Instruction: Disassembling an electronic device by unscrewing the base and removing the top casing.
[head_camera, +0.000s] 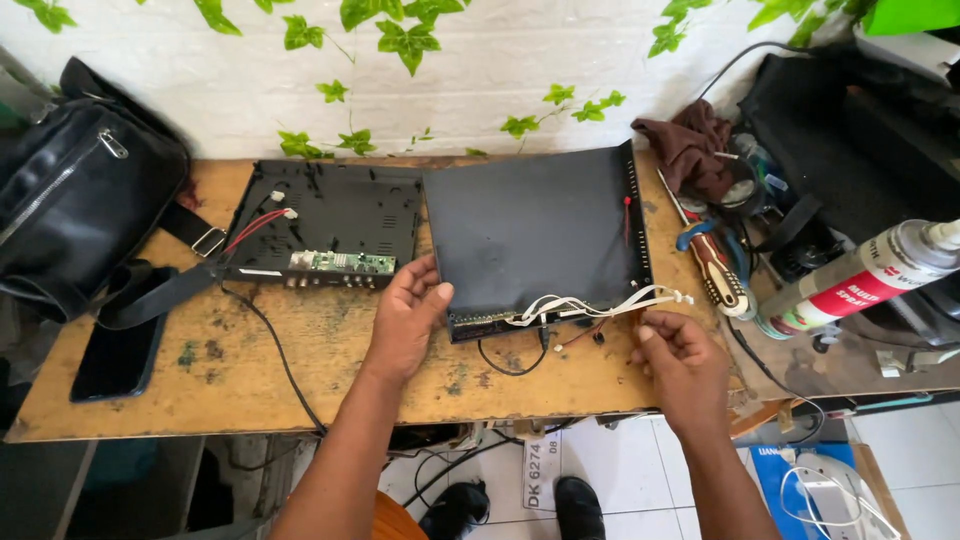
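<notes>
The desk (300, 360) is bare wood, rough, stained and worn. The black cover panel (530, 235) looks like matt sheet metal, the open case (340, 210) matt black too. The bag (75, 195) is glossy black leather; the rag (690, 145) is brown cloth.

— Where does the one view look from?

— From the person's head, above the near edge of the worn wooden workbench (330, 370), tilted steeply down and forward toward the white wall with green ivy leaves (400, 40) across the top of the frame.

— How close is it?

— Near: both forearms rise from the bottom edge, the left hand (410, 315) and right hand (680, 360) sit around the lower middle, and the white tiled floor (650, 470) shows below the bench.

— Any overlap with another view?

— There is only this one, spanning the bench from left edge to right.
</notes>
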